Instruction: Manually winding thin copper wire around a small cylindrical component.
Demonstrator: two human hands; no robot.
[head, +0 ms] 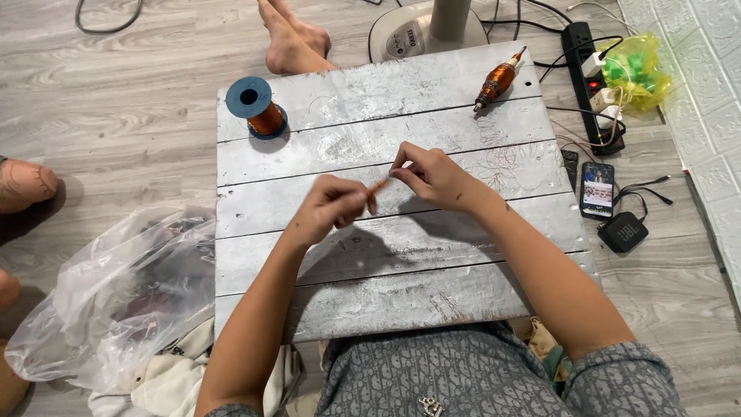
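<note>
Two hands meet over the middle of the desk (386,301), which is really a low board of silvery painted planks, and between them sits a short, thin copper-coloured piece, most likely a bit of wire (379,185). The left hand (330,208) is closed around its lower end with fingertips pinched, and the right hand (434,176) is pinched shut on the upper end, so the wire spans the small gap between them, held just above the planks.

Handling-wise, I'd guess it weighs next to nothing and bends easily, so it probably kinks if squeezed or twisted too hard. It's thin enough to slip out of a loose pinch, so fingertip grips close to each end, like what's going on now, look like the sensible way to hold it. Can't tell from this view whether it's a single strand or a few twisted together.

Other stuff around: a spool of copper wire (261,110) with blue ends stands near the far left corner of the desk, well apart from the hands. A copper-wound motor armature (496,80) lies near the far right corner. On the floor to the right there's a phone (597,189) and a power strip (594,81), and a clear plastic bag (116,293) sits left of the desk.
</note>
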